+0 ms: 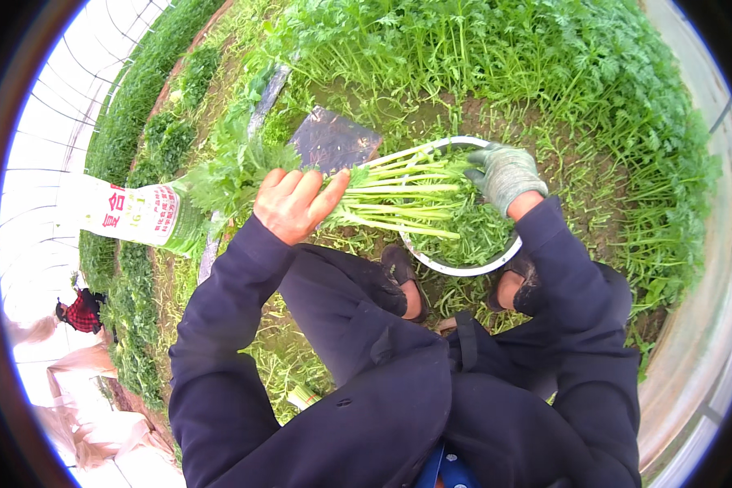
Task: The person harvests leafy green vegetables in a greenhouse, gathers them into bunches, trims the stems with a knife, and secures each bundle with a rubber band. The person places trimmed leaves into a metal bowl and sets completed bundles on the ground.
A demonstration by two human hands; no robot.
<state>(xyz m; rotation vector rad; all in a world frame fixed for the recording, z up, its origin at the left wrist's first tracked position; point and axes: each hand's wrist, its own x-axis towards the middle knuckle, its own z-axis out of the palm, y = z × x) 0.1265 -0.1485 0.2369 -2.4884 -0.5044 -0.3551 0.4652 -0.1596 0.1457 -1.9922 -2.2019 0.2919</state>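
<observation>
My bare left hand [299, 201] is closed around a bunch of leafy green stalks [402, 198]. The leaves spread out to the left of my fist, and the pale cut stems point right, over a round basin with a white rim [463, 270]. Loose green trimmings [482, 238] lie inside the basin. My right hand [505, 174], in a greyish-green work glove, is at the basin's upper right, beside the stem ends and leafy scraps. Its fingers are bent and slightly blurred; whether they pinch anything is unclear.
A dark flat board [332, 140] lies beyond the basin. Dense leafy crop [494, 43] stands ahead and to the right, beside plastic sheeting [695, 244]. A printed fertilizer sack [140, 213] is at left. A tied bundle [304, 396] lies near my left side. A person [82, 311] is far left.
</observation>
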